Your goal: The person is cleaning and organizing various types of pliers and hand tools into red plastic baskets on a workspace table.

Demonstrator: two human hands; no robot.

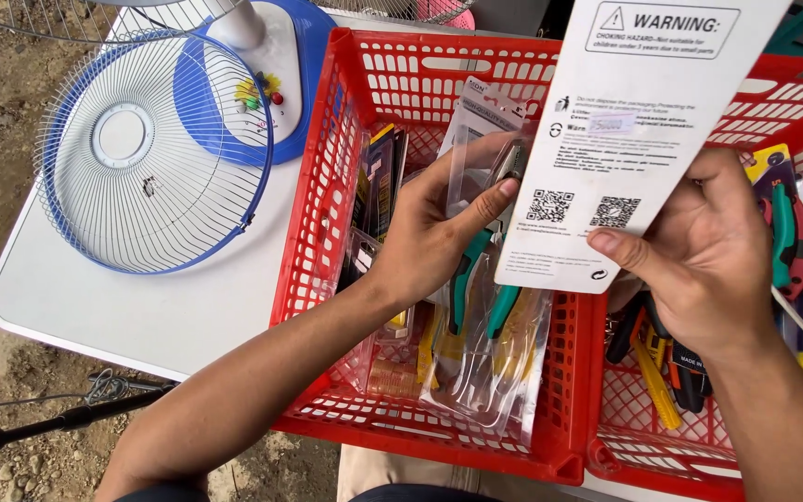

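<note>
Left hand (434, 232) gripping clear pack (490, 344) w/ teal-handled pliers (476, 279), thumb pressed on top, pack held over left red basket (327, 186). Right hand (699, 251) pinching white card (625, 130) at lower edge, thumb & fingers closed on it, card upright just beside pliers. Second red basket (792, 84) under right hand, more tools inside. Blue fan guard (151, 153) lying on white table (141, 307), well left.
</note>
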